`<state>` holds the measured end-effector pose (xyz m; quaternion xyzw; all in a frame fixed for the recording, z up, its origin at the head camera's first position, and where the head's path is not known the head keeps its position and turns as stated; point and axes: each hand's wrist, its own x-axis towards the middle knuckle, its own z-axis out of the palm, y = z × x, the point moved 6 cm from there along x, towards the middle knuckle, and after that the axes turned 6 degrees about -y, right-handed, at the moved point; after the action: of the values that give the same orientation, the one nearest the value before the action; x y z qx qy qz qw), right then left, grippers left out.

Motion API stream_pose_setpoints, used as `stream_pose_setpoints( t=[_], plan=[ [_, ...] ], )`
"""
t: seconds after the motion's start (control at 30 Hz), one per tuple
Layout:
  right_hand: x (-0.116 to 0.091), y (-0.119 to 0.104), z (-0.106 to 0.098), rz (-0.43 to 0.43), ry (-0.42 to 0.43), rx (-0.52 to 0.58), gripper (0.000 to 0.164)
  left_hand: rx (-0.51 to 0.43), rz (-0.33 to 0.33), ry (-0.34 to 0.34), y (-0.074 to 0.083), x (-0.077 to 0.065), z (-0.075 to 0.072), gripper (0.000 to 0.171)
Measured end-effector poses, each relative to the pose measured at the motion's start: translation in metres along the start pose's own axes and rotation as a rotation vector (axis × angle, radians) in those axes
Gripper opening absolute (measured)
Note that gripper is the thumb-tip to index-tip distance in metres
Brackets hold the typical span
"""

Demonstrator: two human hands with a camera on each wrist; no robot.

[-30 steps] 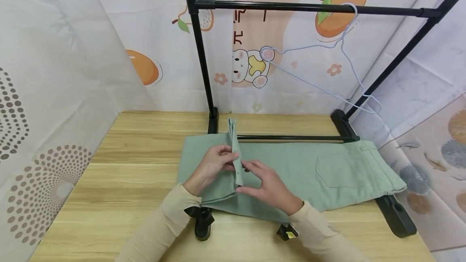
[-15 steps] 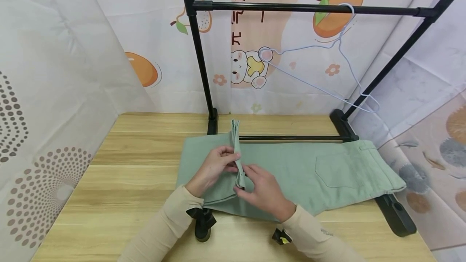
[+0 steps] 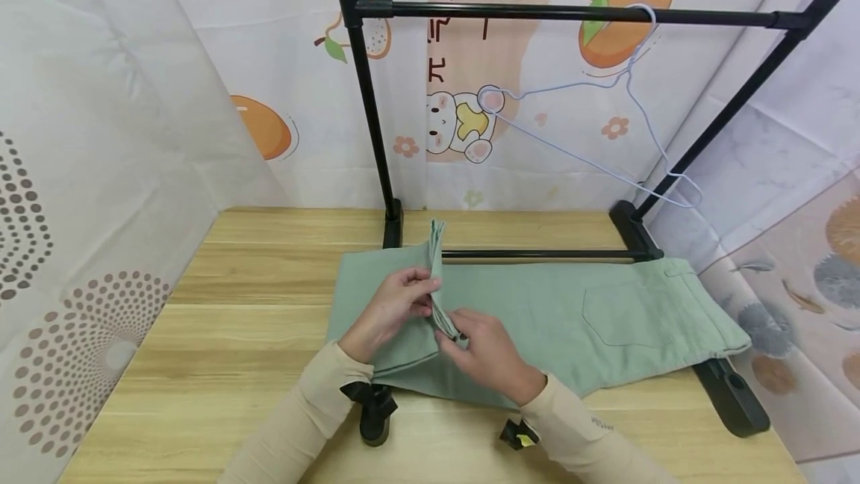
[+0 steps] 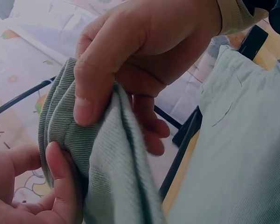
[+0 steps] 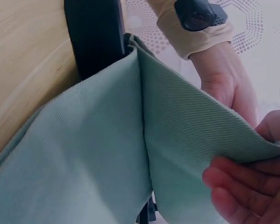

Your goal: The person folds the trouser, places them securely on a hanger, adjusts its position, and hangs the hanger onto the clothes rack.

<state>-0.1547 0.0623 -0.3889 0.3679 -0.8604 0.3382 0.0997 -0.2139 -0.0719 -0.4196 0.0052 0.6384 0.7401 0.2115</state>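
Note:
Sage-green trousers [image 3: 524, 320] lie lengthwise across the table, waistband with its back pocket to the right. Toward the left, the folded leg ends [image 3: 437, 245] stand upright as a layered edge. My left hand [image 3: 396, 305] pinches the middle of this edge between thumb and fingers. On the near end, my right hand [image 3: 487, 353] grips the bunched layers; the left wrist view shows its thumb and fingers [image 4: 91, 100] on either side of the ribbed cloth. The right wrist view shows the cloth drawn taut from a crease toward my right hand [image 5: 252, 191].
A black garment rack [image 3: 368, 110] stands over the trousers, its low crossbar [image 3: 537, 254] behind them and its feet [image 3: 732, 398] on the wooden table [image 3: 201, 364]. A pale blue wire hanger [image 3: 571, 148] hangs from the top rail. Printed curtains surround the table.
My right hand has closed its thumb and fingers on the near end of the upright edge, which now bends to the right. My left hand keeps its pinch almost in place.

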Motion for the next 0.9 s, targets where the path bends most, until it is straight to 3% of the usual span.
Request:
stream_pose_setpoints(
  t=[0.2,0.37,0.7,0.9],
  plan=[
    [0.002,0.008,-0.003,0.098,0.011,0.155,0.033,0.017,0.024,-0.059,0.003,-0.005,-0.001,0.03],
    [0.003,0.015,-0.005,0.169,0.034,0.217,0.04,0.157,0.081,-0.066,0.007,-0.016,-0.007,0.028],
    [0.004,0.026,-0.008,0.34,0.016,0.292,0.029,0.689,0.282,-0.052,0.01,-0.058,-0.014,0.026],
    [0.006,0.03,-0.01,0.431,0.014,0.356,0.031,1.039,0.299,0.054,-0.009,-0.079,-0.009,0.045]
  ],
)
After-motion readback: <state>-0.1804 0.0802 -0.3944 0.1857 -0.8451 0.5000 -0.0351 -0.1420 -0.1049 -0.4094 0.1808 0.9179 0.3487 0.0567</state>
